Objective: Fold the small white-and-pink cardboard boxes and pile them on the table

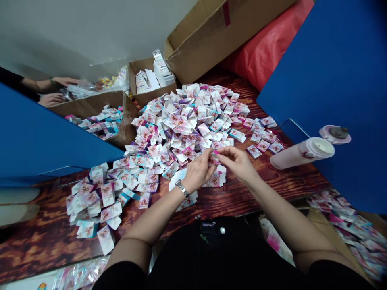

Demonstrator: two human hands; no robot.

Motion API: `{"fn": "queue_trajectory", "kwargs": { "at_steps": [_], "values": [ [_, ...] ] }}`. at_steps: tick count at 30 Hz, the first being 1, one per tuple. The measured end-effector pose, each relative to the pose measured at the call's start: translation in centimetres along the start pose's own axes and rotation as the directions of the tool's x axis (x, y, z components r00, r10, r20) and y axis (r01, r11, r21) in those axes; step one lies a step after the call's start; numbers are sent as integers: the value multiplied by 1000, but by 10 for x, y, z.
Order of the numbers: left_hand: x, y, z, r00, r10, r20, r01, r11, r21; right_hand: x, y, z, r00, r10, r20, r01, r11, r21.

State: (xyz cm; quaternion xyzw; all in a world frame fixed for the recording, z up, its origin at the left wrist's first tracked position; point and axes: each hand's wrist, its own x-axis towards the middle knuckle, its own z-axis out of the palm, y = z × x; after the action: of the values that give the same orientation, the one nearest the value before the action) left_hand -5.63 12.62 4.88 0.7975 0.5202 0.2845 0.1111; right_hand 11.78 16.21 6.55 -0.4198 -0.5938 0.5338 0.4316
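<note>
My left hand [198, 170], with a metal wristwatch [182, 188] on its wrist, and my right hand [235, 162] meet above the table. Their fingertips pinch a small pink-and-white printed card [213, 158] between them, and the fingers partly hide it. A large heap of similar printed cards [181, 129] spreads on the wood-grain table [236, 189] just beyond my hands. A smaller heap of cards [96, 197] lies to the left of my left forearm. A few loose white cards [215, 179] lie directly under my hands.
Cardboard boxes of cards [96, 121] [151, 78] stand at the far left. A co-worker's hands [57, 88] work beyond them. A pale pink bottle [302, 153] and its lid [335, 134] lie at the right, near a red bag [266, 44]. Blue panels [329, 80] flank the table.
</note>
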Motion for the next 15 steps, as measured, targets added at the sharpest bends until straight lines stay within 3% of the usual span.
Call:
{"fn": "queue_trajectory", "kwargs": {
  "at_steps": [3,5,8,10,13,15],
  "values": [
    [0,-1,2,1000,-11,-4,11,998,57,-1,-5,1,997,-71,-10,67,972,-227],
    [0,-1,3,1000,16,-3,-16,997,80,-6,-7,5,982,-190,9,176,891,-418],
    [-2,0,4,1000,23,5,-23,995,95,-16,-7,15,911,-408,53,362,734,-574],
    [-1,-1,4,1000,13,23,-15,993,118,-22,-3,20,866,-492,93,440,660,-609],
    [11,-6,-7,998,7,55,-15,988,157,-23,6,14,891,-426,154,435,708,-557],
    [29,-11,-24,1000,5,-30,0,987,160,-20,14,2,929,-345,136,363,772,-521]
  ]
}}
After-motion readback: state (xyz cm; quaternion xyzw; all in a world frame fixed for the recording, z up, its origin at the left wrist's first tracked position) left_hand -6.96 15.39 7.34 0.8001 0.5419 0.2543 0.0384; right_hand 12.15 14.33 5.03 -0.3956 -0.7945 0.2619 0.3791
